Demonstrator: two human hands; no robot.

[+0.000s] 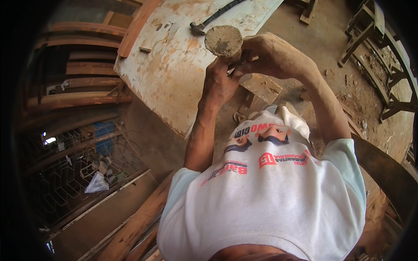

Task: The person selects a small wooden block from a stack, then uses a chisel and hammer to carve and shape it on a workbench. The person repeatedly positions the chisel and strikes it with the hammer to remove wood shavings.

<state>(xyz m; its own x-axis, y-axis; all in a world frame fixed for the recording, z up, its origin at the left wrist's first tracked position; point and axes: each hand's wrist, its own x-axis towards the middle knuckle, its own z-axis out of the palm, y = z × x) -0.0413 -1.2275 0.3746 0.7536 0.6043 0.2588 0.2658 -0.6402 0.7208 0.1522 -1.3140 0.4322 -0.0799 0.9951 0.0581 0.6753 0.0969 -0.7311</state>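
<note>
My left hand (218,83) is raised in front of me, closed round the lower part of a short cylinder with a round, rough, dusty brown end (224,41). Whether this is a container or a solid block cannot be made out. From the right, my right hand (272,54) bends over toward it, its fingers curled together close beside the cylinder and against my left fingers. What the right fingertips pinch is hidden. Beyond both hands, a claw hammer (213,18) with a dark handle lies on a stained white tabletop (161,80).
A small wood offcut (145,49) lies on the tabletop. Reddish planks (89,69) are stacked at the left, above a metal grille (65,174). Wooden frames (359,39) stand at the right, with wood scraps on the floor. A curved dark board (387,174) is by my right elbow.
</note>
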